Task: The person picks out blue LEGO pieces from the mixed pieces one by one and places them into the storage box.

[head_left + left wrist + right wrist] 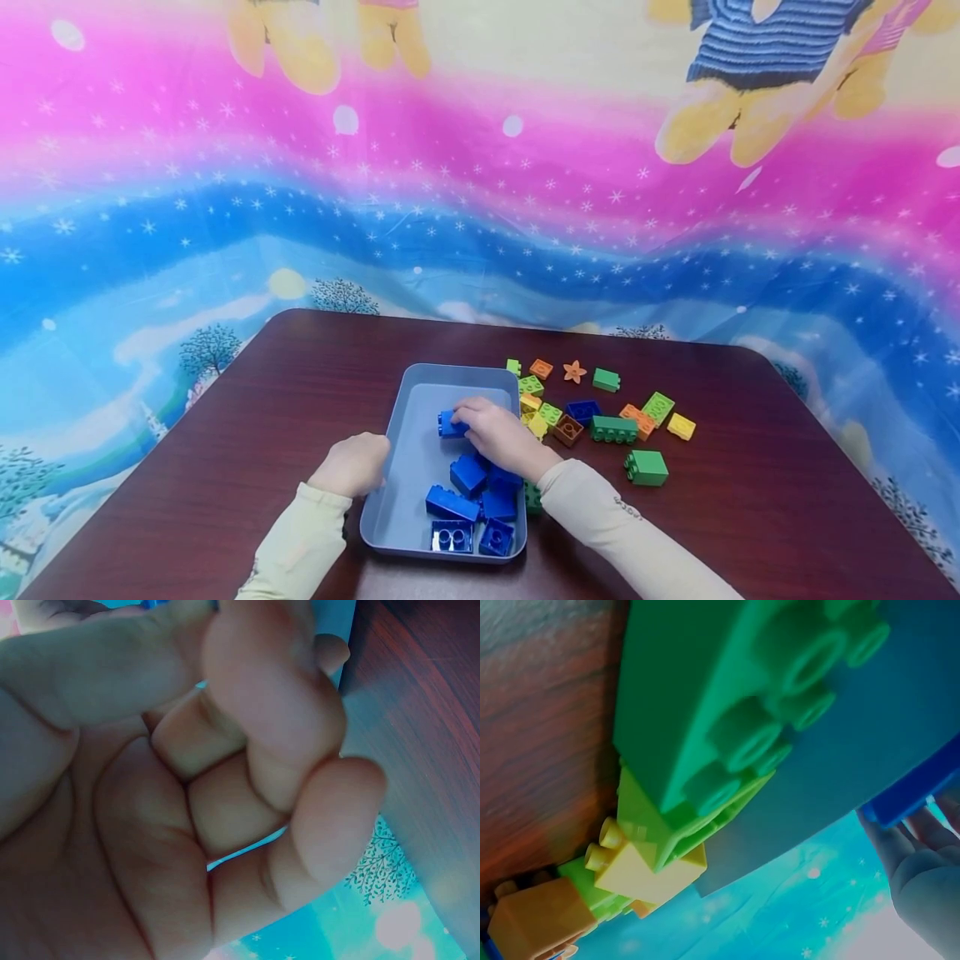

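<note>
My right hand (498, 433) holds a blue building brick (452, 424) over the upper part of a grey-blue tray (405, 467). The same blue brick (915, 787) shows at the fingers in the right wrist view. Lower in the tray lie several more blue bricks (452, 503), some tipped on their sides, one (452, 537) with its hollow underside up. My left hand (351, 465) grips the tray's left rim. Its curled fingers (262, 690) fill the left wrist view, which hides most of the rim.
Right of the tray lie loose green, lime, yellow, orange and brown bricks, among them a long green brick (613, 429), a dark blue brick (582, 412) and an orange flower piece (574, 372). A green brick (705, 697) stands against the tray's outer wall. A patterned cloth (480, 208) hangs behind the table (315, 375).
</note>
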The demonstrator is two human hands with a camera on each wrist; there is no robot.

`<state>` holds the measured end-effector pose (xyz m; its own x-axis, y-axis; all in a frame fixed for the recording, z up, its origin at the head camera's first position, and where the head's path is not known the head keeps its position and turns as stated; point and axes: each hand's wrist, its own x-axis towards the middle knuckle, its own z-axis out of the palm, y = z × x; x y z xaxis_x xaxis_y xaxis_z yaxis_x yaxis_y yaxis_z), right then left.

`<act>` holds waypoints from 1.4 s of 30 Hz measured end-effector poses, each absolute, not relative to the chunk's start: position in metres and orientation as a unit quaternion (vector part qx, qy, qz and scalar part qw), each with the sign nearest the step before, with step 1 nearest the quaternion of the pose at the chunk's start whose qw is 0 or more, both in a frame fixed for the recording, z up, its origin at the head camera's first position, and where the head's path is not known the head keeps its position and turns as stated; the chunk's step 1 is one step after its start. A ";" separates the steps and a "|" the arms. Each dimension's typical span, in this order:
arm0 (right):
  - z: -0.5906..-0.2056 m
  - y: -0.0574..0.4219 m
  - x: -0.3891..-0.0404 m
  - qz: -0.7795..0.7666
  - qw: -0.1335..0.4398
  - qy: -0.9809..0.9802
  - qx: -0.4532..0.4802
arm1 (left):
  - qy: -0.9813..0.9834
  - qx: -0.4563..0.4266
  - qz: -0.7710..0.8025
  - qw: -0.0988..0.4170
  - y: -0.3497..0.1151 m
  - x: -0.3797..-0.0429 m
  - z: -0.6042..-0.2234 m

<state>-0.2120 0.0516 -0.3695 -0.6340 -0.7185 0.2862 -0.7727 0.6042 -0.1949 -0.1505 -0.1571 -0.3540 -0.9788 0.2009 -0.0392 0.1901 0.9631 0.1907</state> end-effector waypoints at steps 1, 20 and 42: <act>-0.370 0.051 -0.212 0.149 0.086 -0.889 0.425 | 0.990 0.100 0.092 0.028 -0.157 -0.151 -0.354; -0.370 0.047 -0.208 0.107 -0.018 -0.895 0.432 | 0.991 0.096 0.092 0.027 -0.156 -0.150 -0.354; -0.364 0.119 -0.239 0.162 0.041 -0.945 0.280 | 0.991 0.097 0.087 0.021 -0.156 -0.148 -0.353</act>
